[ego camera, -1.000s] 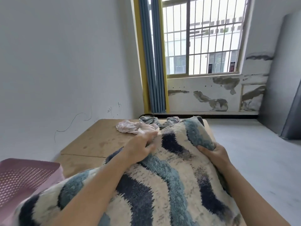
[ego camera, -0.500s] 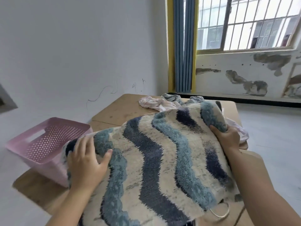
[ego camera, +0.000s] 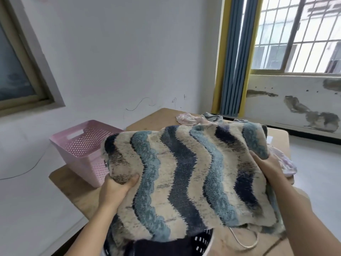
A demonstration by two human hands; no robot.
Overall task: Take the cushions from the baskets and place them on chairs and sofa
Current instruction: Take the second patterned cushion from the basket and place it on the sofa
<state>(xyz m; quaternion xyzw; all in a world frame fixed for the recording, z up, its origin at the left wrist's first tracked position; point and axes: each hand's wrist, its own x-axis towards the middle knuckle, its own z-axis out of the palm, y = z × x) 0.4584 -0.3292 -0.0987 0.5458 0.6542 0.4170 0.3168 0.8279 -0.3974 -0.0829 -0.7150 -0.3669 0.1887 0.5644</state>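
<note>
Both hands hold the wavy-striped cushion [ego camera: 186,174] above a dark basket [ego camera: 200,241] at 6 o'clock; the left hand [ego camera: 116,187] has its grip clenched on the near-left corner, the right hand [ego camera: 267,167] grasps the right edge. To do this well, I think the cushion should rise level and clear the basket rim before it is carried away; no chair or sofa is visible here. On the counter [ego camera: 73,183], a pink basket [ego camera: 83,150] stands at 9 o'clock, touching the cushion, and crumpled clothes [ego camera: 191,118] lie at 12 o'clock, so a low swing may catch them.
</note>
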